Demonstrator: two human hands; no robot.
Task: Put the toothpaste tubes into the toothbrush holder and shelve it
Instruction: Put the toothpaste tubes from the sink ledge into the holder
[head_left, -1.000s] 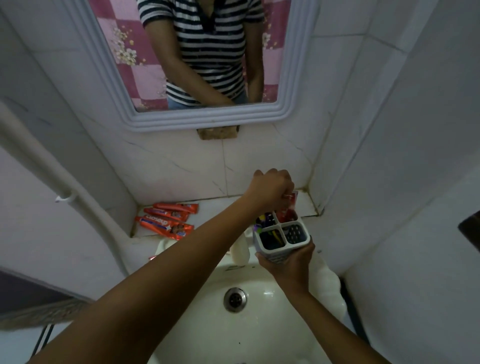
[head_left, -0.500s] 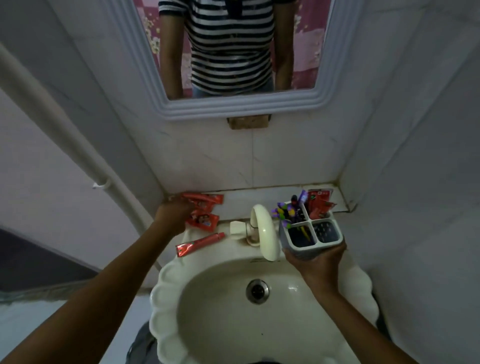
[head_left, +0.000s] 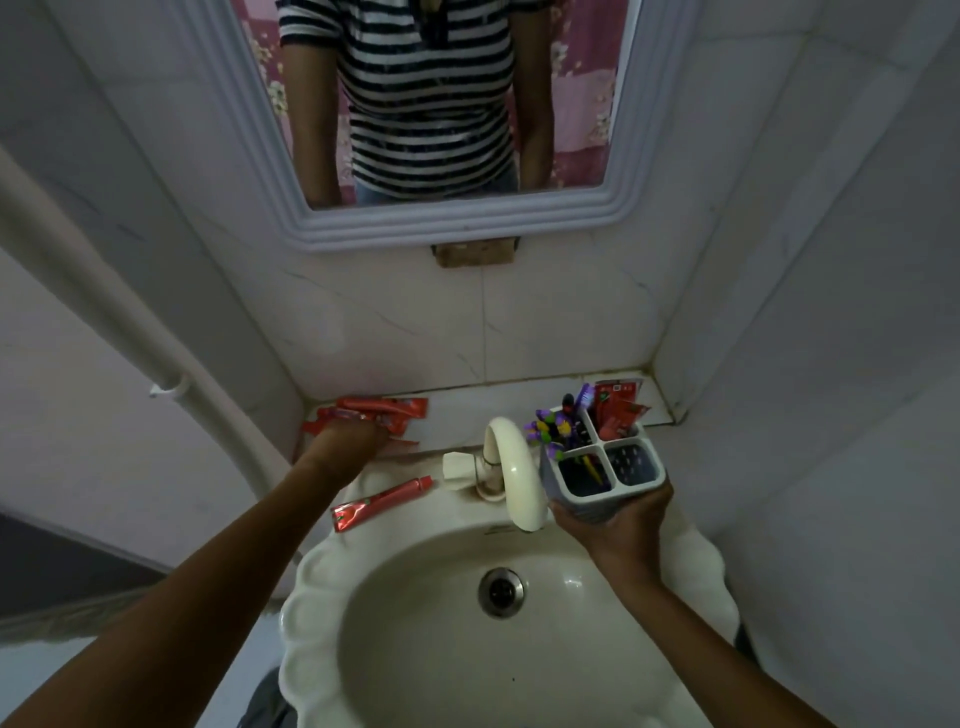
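Observation:
My right hand (head_left: 621, 525) holds a white four-compartment toothbrush holder (head_left: 636, 480) from below, over the right side of the sink. Its back compartments hold purple toothbrushes (head_left: 558, 423) and red toothpaste tubes (head_left: 618, 410). My left hand (head_left: 348, 441) rests on a pile of red toothpaste tubes (head_left: 387, 410) on the tiled ledge (head_left: 467, 410) at the left, fingers closed over them. One more red tube (head_left: 382, 503) lies apart on the sink rim, below that hand.
A cream tap (head_left: 511, 462) curves over the white scalloped sink (head_left: 311, 623), between my hands. A framed mirror (head_left: 431, 223) hangs above the ledge. A white pipe (head_left: 119, 332) runs down the left wall. Tiled walls close in on the right.
My left hand left the holder, swung left to the tube pile and has closed down on it. The holder now shows red tubes in a back compartment. The camera tilted down.

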